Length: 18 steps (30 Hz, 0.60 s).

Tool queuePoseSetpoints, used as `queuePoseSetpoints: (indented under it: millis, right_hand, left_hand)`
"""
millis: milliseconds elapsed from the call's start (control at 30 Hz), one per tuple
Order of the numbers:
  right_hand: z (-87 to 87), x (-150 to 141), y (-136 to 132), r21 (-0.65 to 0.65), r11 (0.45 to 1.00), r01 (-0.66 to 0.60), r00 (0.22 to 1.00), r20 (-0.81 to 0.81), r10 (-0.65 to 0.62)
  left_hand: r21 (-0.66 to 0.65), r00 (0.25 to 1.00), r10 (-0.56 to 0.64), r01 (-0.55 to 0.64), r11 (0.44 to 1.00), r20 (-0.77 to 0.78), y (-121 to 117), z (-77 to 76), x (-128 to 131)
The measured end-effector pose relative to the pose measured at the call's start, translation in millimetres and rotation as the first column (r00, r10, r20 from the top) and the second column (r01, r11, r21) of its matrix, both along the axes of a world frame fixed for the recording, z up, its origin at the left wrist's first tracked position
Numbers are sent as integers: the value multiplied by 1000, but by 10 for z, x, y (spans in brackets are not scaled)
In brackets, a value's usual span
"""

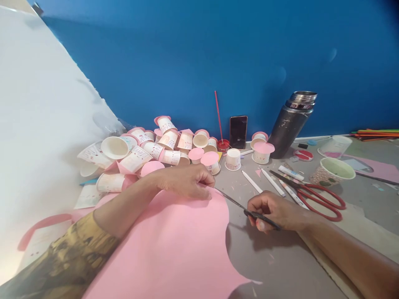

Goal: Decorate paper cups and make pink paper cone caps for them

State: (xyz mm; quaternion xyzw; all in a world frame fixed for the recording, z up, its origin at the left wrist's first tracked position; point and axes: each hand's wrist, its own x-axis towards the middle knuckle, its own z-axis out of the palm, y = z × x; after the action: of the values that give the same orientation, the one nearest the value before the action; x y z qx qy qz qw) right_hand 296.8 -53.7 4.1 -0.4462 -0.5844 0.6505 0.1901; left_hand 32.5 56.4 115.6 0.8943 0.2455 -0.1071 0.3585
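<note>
1. Two bare hands work at the near middle of a grey table (280,265). The left hand (183,180) lies palm down on a large pink paper sheet (174,245), its fingers curled and pinching the sheet's far edge.
2. The right hand (274,209) is closed around the dark handles of a slim pair of scissors (246,207). The blades point left, and their tip meets the pink sheet's edge just beside the left fingertips.
3. The pink sheet covers the near left part of the table and runs under the left forearm. Its right edge is cut into scallops.
4. Behind the left hand, a heap of small paper cups (146,147) lies tumbled toward the table's far left, several capped with pink discs.
5. A second, larger pair of red-handled scissors (318,197) rests just beyond the right hand, next to white sticks (263,182).
6. Along the far edge, against the blue wall, stand a dark phone (238,131), a small red pot with a red stick (222,139) and a dark metal flask (291,122).
7. A patterned paper bowl (332,171) sits to the right of the red scissors.
</note>
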Motion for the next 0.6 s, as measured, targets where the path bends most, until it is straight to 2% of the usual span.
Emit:
queuePoseSetpoints:
  millis: [600]
  right_hand:
    - [-136, 53, 30, 12, 999, 38, 997, -71, -37]
  left_hand:
    - [2, 1000, -1, 1, 1000, 25, 22, -21, -41]
